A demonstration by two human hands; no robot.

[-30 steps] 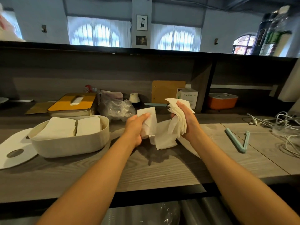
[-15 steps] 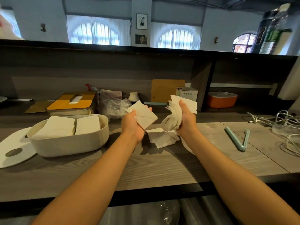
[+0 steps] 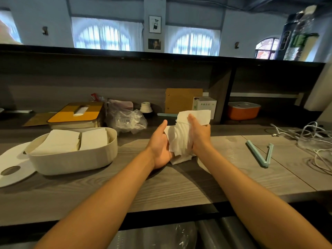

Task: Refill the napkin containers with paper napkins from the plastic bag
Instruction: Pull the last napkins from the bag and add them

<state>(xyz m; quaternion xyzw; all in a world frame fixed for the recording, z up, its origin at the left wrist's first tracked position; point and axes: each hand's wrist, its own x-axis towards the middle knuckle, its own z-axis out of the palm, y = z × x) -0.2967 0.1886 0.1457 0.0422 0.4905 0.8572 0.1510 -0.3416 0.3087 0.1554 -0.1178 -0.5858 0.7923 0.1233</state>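
Observation:
A loose bundle of white paper napkins [image 3: 181, 139] is squeezed between my two hands above the wooden counter. My left hand [image 3: 160, 147] cups the bundle from the left, thumb up. My right hand [image 3: 199, 134] grips it from the right, with sheets fanning out above the fingers. A few sheets [image 3: 181, 159] lie on the counter under the hands. To the left stands an oval cream napkin container [image 3: 71, 161] holding two stacks of napkins [image 3: 71, 141]. A crumpled clear plastic bag [image 3: 125, 120] lies behind it.
The container's white lid [image 3: 12, 172] with a hole lies at far left. A box with a yellow lid [image 3: 75, 115] sits at the back left, an orange tub [image 3: 243, 111] in the shelf. A teal bag clip [image 3: 260, 153] and white cables [image 3: 312, 141] lie at right.
My left hand, which held a single napkin apart, has come together with the right hand. The napkins are now pressed into one bundle between both hands.

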